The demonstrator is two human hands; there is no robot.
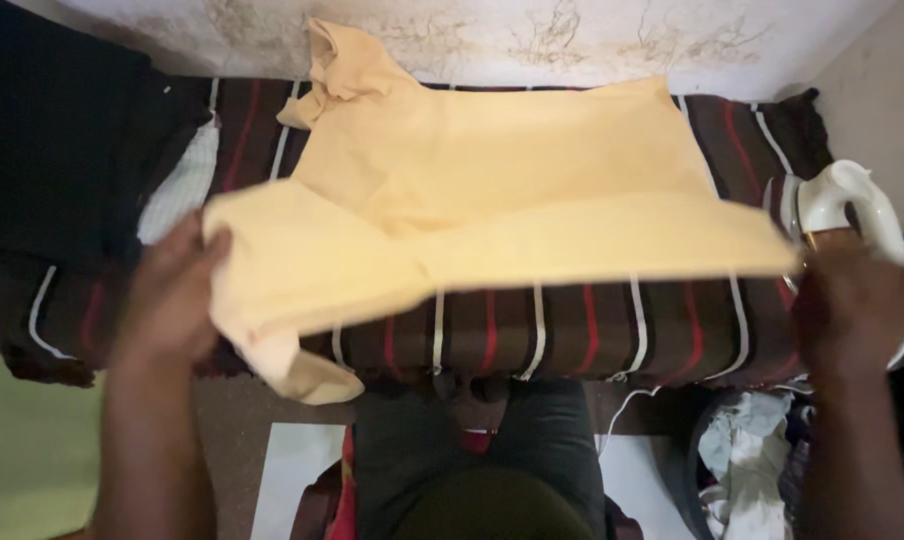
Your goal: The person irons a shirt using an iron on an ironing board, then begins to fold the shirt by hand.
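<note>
A pale yellow shirt (492,190) lies spread over a dark striped cloth (572,335) that covers a table. My left hand (172,295) grips the shirt's near left edge by the sleeve. My right hand (852,310) grips its near right corner. Between the two hands the near half of the shirt is lifted off the cloth and held taut. The collar end lies at the far left against the wall.
A white clothes iron (852,200) stands at the table's right end, just behind my right hand. Dark garments (62,130) are piled at the far left. A cracked wall (532,40) runs behind. Crumpled clothes (752,450) sit low on the right.
</note>
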